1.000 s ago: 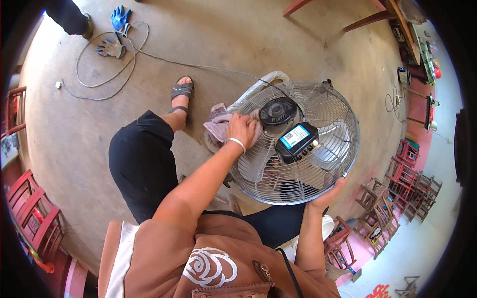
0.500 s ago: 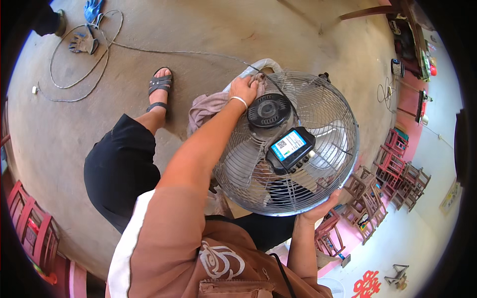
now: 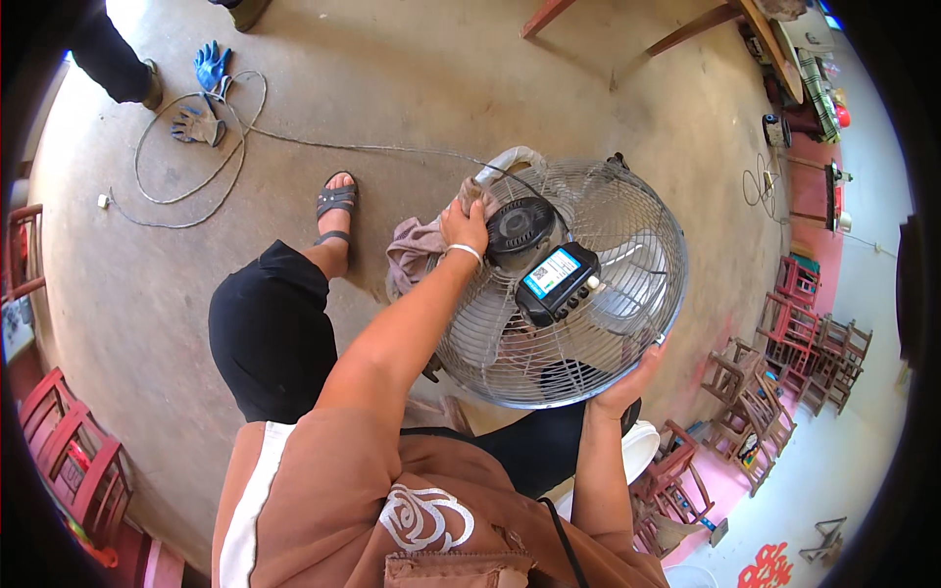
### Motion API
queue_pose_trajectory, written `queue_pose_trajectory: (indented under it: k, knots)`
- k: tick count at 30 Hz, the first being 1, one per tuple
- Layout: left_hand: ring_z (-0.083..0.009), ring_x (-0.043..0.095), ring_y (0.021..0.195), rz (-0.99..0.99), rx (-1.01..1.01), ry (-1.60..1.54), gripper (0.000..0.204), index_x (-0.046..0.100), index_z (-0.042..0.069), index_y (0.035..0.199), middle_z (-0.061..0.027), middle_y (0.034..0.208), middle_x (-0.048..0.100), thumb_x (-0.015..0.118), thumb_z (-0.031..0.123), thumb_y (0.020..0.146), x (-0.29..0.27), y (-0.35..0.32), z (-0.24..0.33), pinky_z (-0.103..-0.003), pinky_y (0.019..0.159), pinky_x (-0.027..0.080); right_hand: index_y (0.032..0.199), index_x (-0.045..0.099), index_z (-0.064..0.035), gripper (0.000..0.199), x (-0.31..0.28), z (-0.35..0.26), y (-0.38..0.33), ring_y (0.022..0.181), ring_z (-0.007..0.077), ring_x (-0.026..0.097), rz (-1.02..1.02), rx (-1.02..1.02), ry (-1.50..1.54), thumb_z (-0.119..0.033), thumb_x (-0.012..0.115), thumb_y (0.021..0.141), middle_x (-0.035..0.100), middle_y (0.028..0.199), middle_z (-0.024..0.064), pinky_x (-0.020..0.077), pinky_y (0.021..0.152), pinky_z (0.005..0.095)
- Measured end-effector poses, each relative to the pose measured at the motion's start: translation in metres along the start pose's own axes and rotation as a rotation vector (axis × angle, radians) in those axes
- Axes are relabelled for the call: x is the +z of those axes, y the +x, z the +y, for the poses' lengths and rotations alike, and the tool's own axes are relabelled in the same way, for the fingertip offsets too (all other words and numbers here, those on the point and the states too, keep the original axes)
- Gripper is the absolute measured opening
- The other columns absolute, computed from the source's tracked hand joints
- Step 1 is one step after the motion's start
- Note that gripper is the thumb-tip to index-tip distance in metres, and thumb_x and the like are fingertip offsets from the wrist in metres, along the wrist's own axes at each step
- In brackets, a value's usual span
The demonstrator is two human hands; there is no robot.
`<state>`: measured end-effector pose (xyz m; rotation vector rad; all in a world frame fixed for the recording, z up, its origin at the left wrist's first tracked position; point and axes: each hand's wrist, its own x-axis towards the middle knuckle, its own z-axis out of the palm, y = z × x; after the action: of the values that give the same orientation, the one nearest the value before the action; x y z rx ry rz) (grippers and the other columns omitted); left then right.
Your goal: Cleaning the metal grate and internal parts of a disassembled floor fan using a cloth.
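We log the fan (image 3: 598,235) before us, rear face up, axis from motor (image 3: 520,225) to control box (image 3: 556,284) running toward lower right, left hand (image 3: 465,227) clutching a cloth (image 3: 415,245), right hand (image 3: 624,389) against the rim (image 3: 534,404), closure unclear.

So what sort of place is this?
Indoors, perhaps a room in a home or small hall; I can't tell which. Many chairs line a pink-and-white wall, and the floor looks like concrete.
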<state>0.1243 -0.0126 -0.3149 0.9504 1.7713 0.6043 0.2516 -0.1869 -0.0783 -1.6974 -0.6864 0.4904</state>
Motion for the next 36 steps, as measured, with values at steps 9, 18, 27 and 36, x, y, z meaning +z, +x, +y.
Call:
queue_pose_trajectory:
  k: [9, 18, 27, 36]
  knots:
    - [-0.0408, 0.050, 0.105, -0.098, 0.305, 0.139, 0.033, 0.060, 0.002, 0.103, -0.0228, 0.105, 0.056, 0.066, 0.027, 0.084, 0.001, 0.006, 0.021, -0.048, 0.091, 0.041, 0.146, 0.026, 0.0020, 0.061, 0.002, -0.008, -0.003, 0.131, 0.0240, 0.039, 0.000, 0.071, 0.148, -0.037, 0.032, 0.100, 0.038, 0.144, 0.0145, 0.0287, 0.111, 0.0384]
    - [-0.0324, 0.065, 0.087, -0.372, 0.299, -0.045, 0.030, 0.065, 0.000, 0.103, -0.0204, 0.088, 0.067, 0.067, 0.023, 0.083, 0.016, 0.069, 0.039, -0.038, 0.078, 0.050, 0.141, 0.035, -0.0041, 0.053, 0.005, -0.006, -0.005, 0.121, 0.0220, 0.048, 0.075, 0.055, -0.058, -0.037, 0.034, 0.100, 0.047, 0.135, 0.0104, 0.0367, 0.105, 0.0391]
    - [-0.0385, 0.058, 0.098, -0.664, 0.840, 0.059, 0.033, 0.063, 0.002, 0.103, -0.0209, 0.102, 0.062, 0.067, 0.029, 0.084, 0.046, 0.078, 0.145, -0.041, 0.086, 0.046, 0.149, 0.020, 0.0014, 0.073, 0.002, -0.011, -0.008, 0.133, 0.0267, 0.039, 0.104, 0.143, 0.046, -0.046, 0.040, 0.097, 0.035, 0.146, 0.0156, 0.0291, 0.112, 0.0426]
    - [-0.0374, 0.063, 0.093, -0.911, 0.705, 0.198, 0.029, 0.064, 0.005, 0.100, -0.0215, 0.097, 0.066, 0.063, 0.031, 0.088, 0.021, 0.117, 0.037, -0.042, 0.083, 0.049, 0.149, 0.016, 0.0044, 0.081, 0.005, -0.023, -0.009, 0.132, 0.0290, 0.038, 0.123, 0.199, -0.050, -0.047, 0.042, 0.092, 0.034, 0.146, 0.0188, 0.0312, 0.110, 0.0421]
